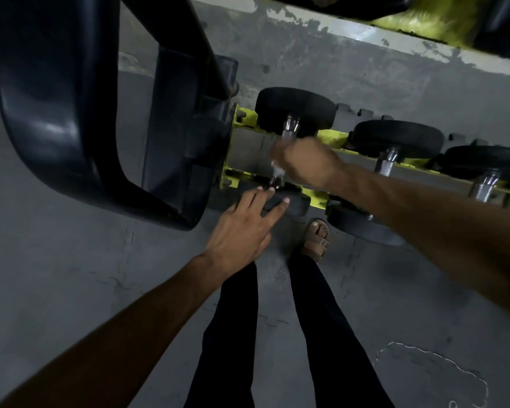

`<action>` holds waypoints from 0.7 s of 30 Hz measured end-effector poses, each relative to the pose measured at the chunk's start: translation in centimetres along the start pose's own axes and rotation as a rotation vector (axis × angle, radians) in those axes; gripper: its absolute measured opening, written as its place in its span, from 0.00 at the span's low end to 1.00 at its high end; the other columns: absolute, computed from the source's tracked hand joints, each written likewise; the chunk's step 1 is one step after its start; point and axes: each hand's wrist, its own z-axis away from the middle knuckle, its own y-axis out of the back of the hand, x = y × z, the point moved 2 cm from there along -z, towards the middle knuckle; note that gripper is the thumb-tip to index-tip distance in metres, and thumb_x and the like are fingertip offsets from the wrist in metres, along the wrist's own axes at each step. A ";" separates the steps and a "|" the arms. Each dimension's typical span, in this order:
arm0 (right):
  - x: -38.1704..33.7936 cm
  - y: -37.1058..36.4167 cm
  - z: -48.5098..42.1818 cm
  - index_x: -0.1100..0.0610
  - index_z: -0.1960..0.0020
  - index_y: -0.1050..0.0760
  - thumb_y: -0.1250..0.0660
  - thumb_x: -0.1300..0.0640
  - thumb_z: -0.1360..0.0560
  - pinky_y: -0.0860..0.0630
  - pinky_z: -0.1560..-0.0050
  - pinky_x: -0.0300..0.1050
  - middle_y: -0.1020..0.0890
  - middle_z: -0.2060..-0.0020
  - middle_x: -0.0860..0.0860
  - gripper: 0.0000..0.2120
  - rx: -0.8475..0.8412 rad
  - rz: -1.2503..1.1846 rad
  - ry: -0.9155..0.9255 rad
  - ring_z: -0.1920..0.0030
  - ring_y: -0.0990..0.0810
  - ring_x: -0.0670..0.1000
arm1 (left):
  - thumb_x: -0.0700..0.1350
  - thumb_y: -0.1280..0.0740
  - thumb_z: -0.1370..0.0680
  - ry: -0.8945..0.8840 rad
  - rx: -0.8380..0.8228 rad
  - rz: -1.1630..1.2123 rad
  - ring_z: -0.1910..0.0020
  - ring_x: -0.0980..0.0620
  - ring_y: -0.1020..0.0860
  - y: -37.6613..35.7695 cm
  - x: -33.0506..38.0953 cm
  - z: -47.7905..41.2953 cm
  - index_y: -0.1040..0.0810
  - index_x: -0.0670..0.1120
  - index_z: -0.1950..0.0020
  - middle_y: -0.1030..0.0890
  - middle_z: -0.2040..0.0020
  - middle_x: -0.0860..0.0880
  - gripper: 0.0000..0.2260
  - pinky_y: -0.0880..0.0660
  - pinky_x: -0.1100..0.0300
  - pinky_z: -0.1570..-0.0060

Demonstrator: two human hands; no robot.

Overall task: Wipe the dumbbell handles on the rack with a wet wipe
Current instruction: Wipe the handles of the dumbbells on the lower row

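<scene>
A yellow dumbbell rack (330,136) runs low across the middle of the view and carries black round-headed dumbbells with chrome handles. My right hand (304,163) is curled round the handle of the leftmost dumbbell (295,108); it is blurred, and a pale bit of wet wipe (274,164) shows at its left edge. My left hand (245,225) lies with straight fingers on the near black head (298,203) of the same dumbbell. A second dumbbell (395,139) and a third dumbbell (489,163) sit to the right.
A large black machine frame (71,113) stands close on the left, against the rack's end. My legs in dark trousers and a sandalled foot (317,240) stand on the grey floor in front of the rack. An upper yellow shelf (409,22) crosses the top right.
</scene>
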 end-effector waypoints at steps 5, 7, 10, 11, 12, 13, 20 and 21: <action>0.7 0.5 -0.1 0.58 0.52 0.20 0.35 0.64 0.26 0.22 0.69 0.49 0.17 0.56 0.56 0.06 0.120 0.003 0.050 0.62 0.16 0.59 | 0.47 0.29 0.25 -0.008 -0.016 -0.010 0.28 0.43 0.32 -0.1 -0.2 -0.2 0.33 0.51 0.20 0.30 0.26 0.43 0.33 0.20 0.52 0.45; 1.3 0.3 0.2 0.58 0.53 0.21 0.38 0.64 0.26 0.23 0.69 0.52 0.21 0.53 0.56 0.07 0.217 -0.026 -0.001 0.59 0.19 0.59 | 0.47 0.29 0.25 -0.006 -0.012 -0.015 0.28 0.43 0.32 -0.1 -0.2 -0.2 0.33 0.51 0.20 0.30 0.26 0.43 0.33 0.20 0.52 0.45; -0.5 -1.8 2.4 0.58 0.47 0.24 0.32 0.63 0.26 0.25 0.67 0.50 0.25 0.49 0.56 0.08 0.183 -0.181 0.069 0.58 0.23 0.56 | 0.46 0.28 0.26 -0.009 -0.001 -0.018 0.30 0.43 0.30 0.1 0.0 -0.2 0.31 0.50 0.21 0.28 0.28 0.43 0.32 0.20 0.52 0.46; -1.1 -2.5 3.2 0.58 0.46 0.25 0.30 0.63 0.26 0.26 0.66 0.49 0.25 0.49 0.56 0.10 0.190 -0.312 -0.005 0.58 0.23 0.56 | 0.46 0.28 0.26 -0.007 -0.001 -0.020 0.29 0.42 0.30 0.0 0.0 -0.2 0.31 0.50 0.21 0.29 0.27 0.42 0.32 0.20 0.52 0.46; -1.4 -3.2 3.7 0.57 0.47 0.25 0.29 0.63 0.27 0.25 0.63 0.49 0.24 0.50 0.55 0.11 0.220 -0.497 -0.148 0.58 0.22 0.56 | 0.46 0.29 0.25 -0.001 -0.002 -0.019 0.29 0.42 0.31 0.0 0.0 -0.2 0.31 0.51 0.21 0.29 0.27 0.42 0.32 0.20 0.52 0.45; -1.4 -4.0 3.9 0.56 0.49 0.26 0.27 0.64 0.28 0.23 0.60 0.50 0.22 0.52 0.54 0.11 0.253 -0.737 -0.329 0.58 0.21 0.56 | 0.46 0.29 0.25 0.006 -0.002 -0.015 0.28 0.42 0.31 -0.1 0.0 -0.1 0.32 0.51 0.21 0.29 0.26 0.42 0.32 0.20 0.51 0.45; -1.0 -4.8 1.5 0.57 0.57 0.21 0.34 0.70 0.22 0.20 0.53 0.45 0.17 0.60 0.52 0.11 0.372 -1.793 -1.058 0.60 0.18 0.49 | 0.45 0.28 0.26 0.024 0.035 0.024 0.28 0.42 0.31 -0.8 0.0 0.0 0.29 0.51 0.22 0.28 0.26 0.42 0.31 0.19 0.50 0.44; -0.2 -4.5 0.5 0.56 0.58 0.23 0.35 0.71 0.22 0.21 0.56 0.48 0.19 0.62 0.53 0.13 0.387 -1.892 -1.090 0.63 0.20 0.49 | 0.45 0.28 0.26 0.021 0.037 0.025 0.28 0.42 0.31 -0.9 -0.1 0.0 0.30 0.51 0.22 0.28 0.26 0.42 0.31 0.19 0.51 0.44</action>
